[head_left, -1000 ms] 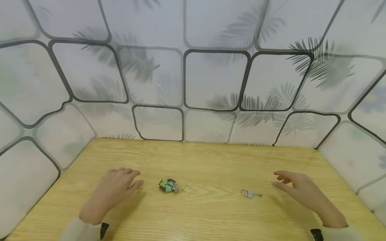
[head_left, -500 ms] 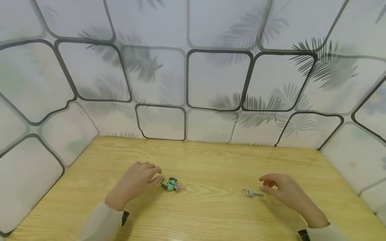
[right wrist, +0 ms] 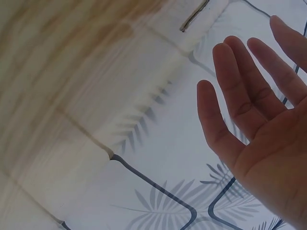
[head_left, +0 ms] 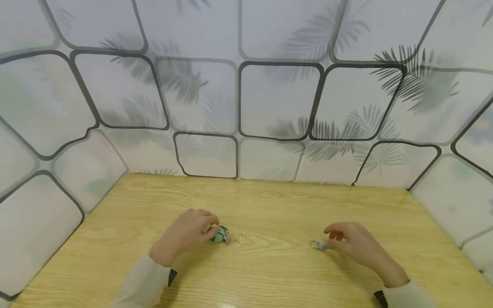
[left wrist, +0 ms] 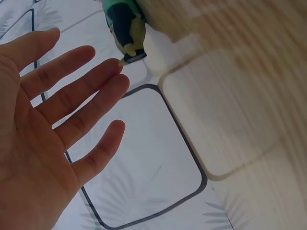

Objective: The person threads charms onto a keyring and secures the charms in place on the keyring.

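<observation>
On the wooden table, left of centre in the head view, lies a green and dark figurine keychain [head_left: 222, 235] with a metal ring [head_left: 242, 238] at its right end. My left hand [head_left: 188, 233] hovers at its left side and covers part of it. The left wrist view shows loosely extended fingers beside the figurine [left wrist: 125, 24], not wrapped round it. A small grey key [head_left: 320, 245] with its own ring lies right of centre. My right hand [head_left: 354, 244] is over its blade end, partly hiding it. In the right wrist view the blade [right wrist: 194, 16] sits apart from the relaxed fingers.
The light wooden table [head_left: 262, 273] stretches between both hands and toward the front. A white patterned wall covering [head_left: 277, 102] with dark outlines and leaf prints encloses the back and both sides.
My left hand has moved right, from beside the figurine to over its left part. My right hand has moved left to the key's blade. Keychain and key stay on the table.
</observation>
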